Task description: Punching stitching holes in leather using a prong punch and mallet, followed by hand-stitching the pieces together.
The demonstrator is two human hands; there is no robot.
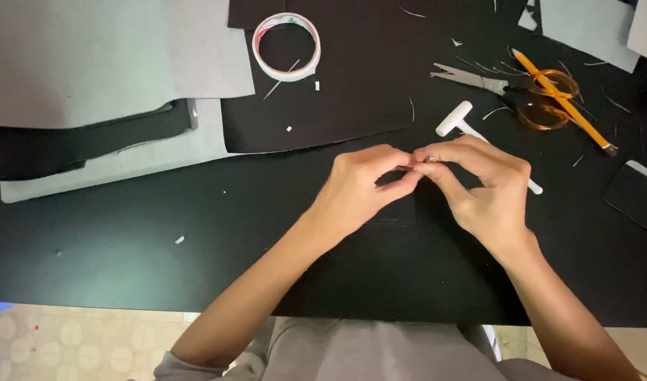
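where my two hands meet over the middle of the table (126,233), the fingertips of both are pinched together on one tiny pale strip (424,161); it is too small to tell what it is. my left hand (359,187) closes thumb and forefinger on its left end, my right hand (482,187) does the same on its right end, other fingers curled in. both hands hover just above a black sheet (337,92). a white t-shaped tool (456,118) lies just behind my right hand, its shaft partly hidden by it. further toward the far right corner lie scissors (521,88) with orange handles, a pencil (563,102) lying across them. a tape roll (287,46) sits near the far edge, left of centre. grey sheets (105,56) are stacked at the far left corner. pale scraps (179,240) lie scattered about.
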